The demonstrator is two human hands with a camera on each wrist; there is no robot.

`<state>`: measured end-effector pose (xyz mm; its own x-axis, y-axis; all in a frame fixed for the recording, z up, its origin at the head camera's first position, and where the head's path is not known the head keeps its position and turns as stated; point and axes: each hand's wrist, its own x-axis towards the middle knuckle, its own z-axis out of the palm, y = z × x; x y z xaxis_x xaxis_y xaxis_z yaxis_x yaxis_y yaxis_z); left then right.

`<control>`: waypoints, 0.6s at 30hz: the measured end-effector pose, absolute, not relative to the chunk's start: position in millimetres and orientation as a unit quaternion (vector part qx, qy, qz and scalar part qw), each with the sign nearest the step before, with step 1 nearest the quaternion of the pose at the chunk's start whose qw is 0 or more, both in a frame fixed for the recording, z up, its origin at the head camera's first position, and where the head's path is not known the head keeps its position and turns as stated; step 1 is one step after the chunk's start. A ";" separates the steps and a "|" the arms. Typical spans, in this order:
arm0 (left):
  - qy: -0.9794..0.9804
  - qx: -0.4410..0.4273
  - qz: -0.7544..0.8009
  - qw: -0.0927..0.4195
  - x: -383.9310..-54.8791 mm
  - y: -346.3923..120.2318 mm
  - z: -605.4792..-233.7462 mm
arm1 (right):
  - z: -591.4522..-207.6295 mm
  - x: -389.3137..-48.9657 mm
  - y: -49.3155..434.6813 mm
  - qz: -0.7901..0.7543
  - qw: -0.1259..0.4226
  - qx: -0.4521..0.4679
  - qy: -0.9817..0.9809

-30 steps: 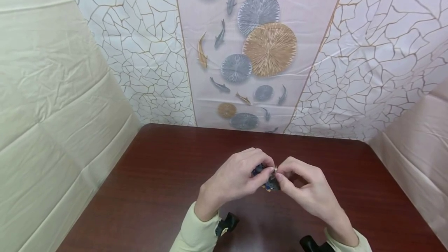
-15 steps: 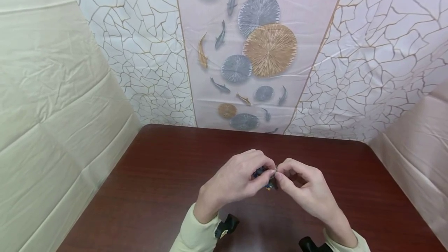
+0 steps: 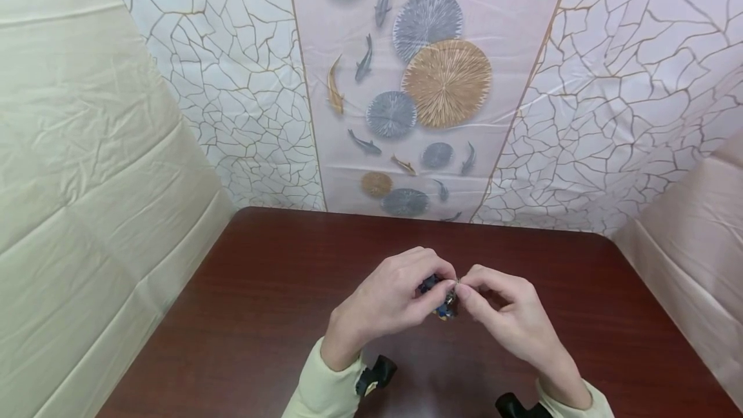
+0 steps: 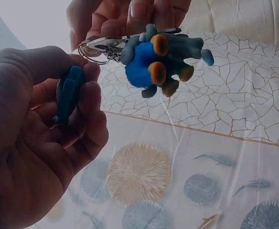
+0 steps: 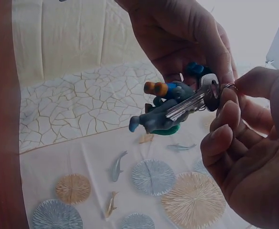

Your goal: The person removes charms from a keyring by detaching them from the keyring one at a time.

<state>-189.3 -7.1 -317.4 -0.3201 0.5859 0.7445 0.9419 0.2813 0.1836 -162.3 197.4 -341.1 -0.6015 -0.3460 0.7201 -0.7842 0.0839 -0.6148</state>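
Note:
Above the table, my left hand and right hand meet fingertip to fingertip at a metal key ring. Thumb and forefinger of each hand pinch the ring from opposite sides. A silver key hangs from it in the right wrist view. Beside the key dangles a blue and grey figurine keychain with orange, tube-like ends, on a small chain. Another small teal piece sits within the curled fingers of my left hand. Its full shape is hidden by those fingers.
Below the hands spreads a dark red-brown table with rounded far corners. A patterned cloth with fish and round motifs hangs behind it. Plain cream cloth stands along the left. Black wrist cameras sit at both cuffs.
Both hands stay nearly in place, still pinching the ring. The ring has turned between the fingertips and shows less in the head view. The hanging figurine has shifted slightly.

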 end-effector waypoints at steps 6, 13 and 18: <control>-0.747 -0.510 -0.315 0.286 -187.5 -7.6 -317.0 | -340.8 -160.8 197.1 0.551 0.212 0.394 -0.705; -0.748 -0.502 -0.324 0.289 -186.9 -8.3 -316.2 | -338.7 -161.3 197.7 0.550 0.212 0.423 -0.688; -0.752 -0.494 -0.328 0.289 -188.0 -9.6 -316.4 | -338.8 -162.5 197.6 0.549 0.197 0.443 -0.681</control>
<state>-188.0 -9.6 -316.4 -0.3445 0.5541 0.7578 0.9323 0.2965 0.2071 -162.5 197.6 -338.8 -0.5297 -0.3866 0.7549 -0.8197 0.0048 -0.5728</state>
